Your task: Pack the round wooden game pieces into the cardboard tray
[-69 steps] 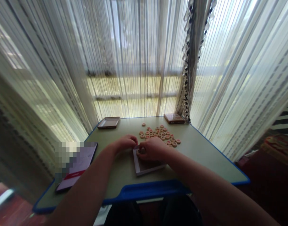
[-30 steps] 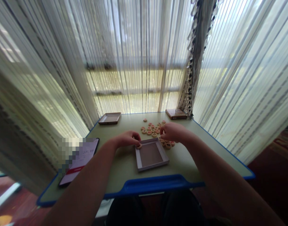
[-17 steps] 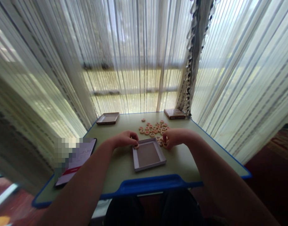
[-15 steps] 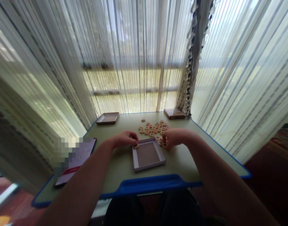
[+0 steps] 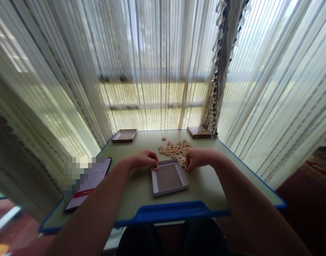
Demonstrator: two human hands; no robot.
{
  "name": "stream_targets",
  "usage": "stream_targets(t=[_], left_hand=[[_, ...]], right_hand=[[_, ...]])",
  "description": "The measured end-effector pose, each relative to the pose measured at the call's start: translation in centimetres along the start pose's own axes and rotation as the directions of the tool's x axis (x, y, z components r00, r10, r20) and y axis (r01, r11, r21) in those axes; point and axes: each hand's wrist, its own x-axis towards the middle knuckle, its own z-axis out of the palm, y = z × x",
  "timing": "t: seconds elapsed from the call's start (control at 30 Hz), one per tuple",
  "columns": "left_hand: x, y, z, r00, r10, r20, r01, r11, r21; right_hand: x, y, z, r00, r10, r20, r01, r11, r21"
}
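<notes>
A shallow white cardboard tray with a brown floor lies on the green table in front of me. My left hand is curled at its far left corner, fingertips pinching a round wooden game piece that rests on the tray's corner. My right hand is curled at the far right corner, over several wooden pieces lying on the table; whether it grips one is hidden. More round pieces with red marks are scattered just beyond.
A phone lies at the left, near the table's edge. A brown tray sits at the far left, a brown box at the far right. Striped sheer curtains hang close behind. The table's front rim is blue.
My right hand left the tray, reached to the scattered pieces and came back to the tray's far right corner. My left hand stayed at the left corner with a piece.
</notes>
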Motion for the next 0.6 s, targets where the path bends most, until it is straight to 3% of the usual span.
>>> stream_targets(t=[0.47,0.6], left_hand=[[0.4,-0.3,0.4,0.996,0.033,-0.082,-0.028,0.998,0.062],[0.3,-0.4,0.2,0.998,0.030,-0.063,-0.027,0.998,0.062]], right_hand=[[1.3,1.0,0.7,1.000,0.020,0.012,-0.021,0.999,0.028],[1.3,0.9,0.7,1.000,0.023,-0.014,-0.023,1.000,0.007]])
